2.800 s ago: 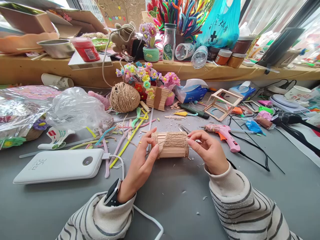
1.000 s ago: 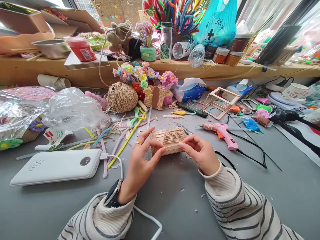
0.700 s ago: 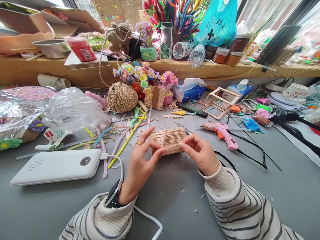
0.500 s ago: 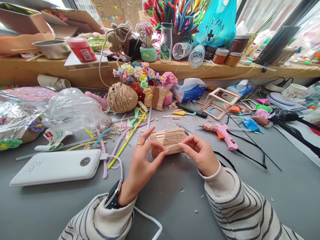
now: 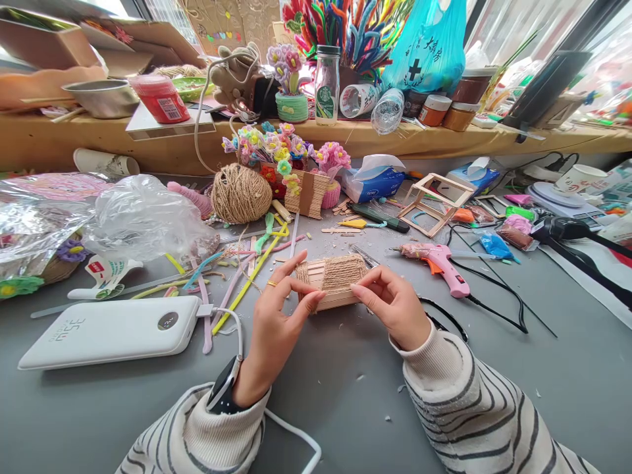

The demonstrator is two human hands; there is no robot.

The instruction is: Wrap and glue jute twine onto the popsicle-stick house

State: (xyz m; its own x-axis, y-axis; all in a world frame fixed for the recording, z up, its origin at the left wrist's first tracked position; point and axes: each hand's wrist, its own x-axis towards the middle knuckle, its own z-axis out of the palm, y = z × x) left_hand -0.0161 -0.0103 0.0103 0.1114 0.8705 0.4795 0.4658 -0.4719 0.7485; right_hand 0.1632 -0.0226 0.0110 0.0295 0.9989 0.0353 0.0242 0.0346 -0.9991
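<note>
A small wooden-stick box [image 5: 337, 299] rests on the table between my hands, tan jute twine [image 5: 344, 271] laid in rows over part of its top and round its left end. My left hand [image 5: 282, 309] is closed in a pinch, thumb and forefinger at the box's near left edge. At the right corner, my right hand [image 5: 397, 308] pinches with thumb and forefinger. A thin strand of the twine runs between the two pinches along the near edge; the fingertips partly hide its ends. Just behind the box lie metal tweezers [image 5: 364, 255], partly covered.
A pink glue gun [image 5: 439, 263] with a black cord lies to the right. On the left are a white power bank [image 5: 111, 331] and coloured pipe cleaners [image 5: 251, 280]. Behind stand a twine ball [image 5: 241, 194], a wooden stick frame [image 5: 434, 204] and a tissue pack [image 5: 375, 179].
The strand between my hands has come down closer against the box's near edge. My left fingers have shifted slightly left, and my right fingertips slightly left too.
</note>
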